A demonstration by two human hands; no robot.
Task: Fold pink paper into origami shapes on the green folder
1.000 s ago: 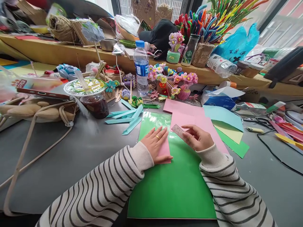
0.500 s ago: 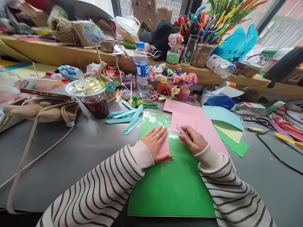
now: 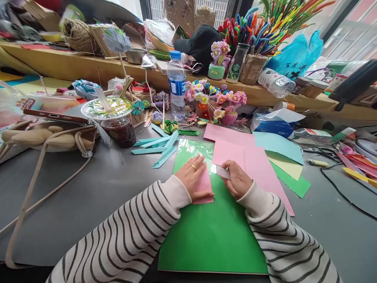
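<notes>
My left hand lies flat with fingers stretched over a folded piece of pink paper, partly hiding it. Under that paper is a glossy green sheet on the grey table. A small flat greyish-white piece is pinched in my right hand, to the right of the pink paper and apart from it; its exact kind I cannot make out. Larger pink sheets lie beyond and to the right of my right hand, with a pink square on top of them.
Folded light-blue paper strips lie left of the green sheet. Behind stand a lidded drink cup, a water bottle and flower crafts. Blue, yellow and green papers, scissors and a black cable are at right.
My right hand has moved slightly left and down, and the greyish-white piece has turned to show its flat face. My left hand stays on the pink paper.
</notes>
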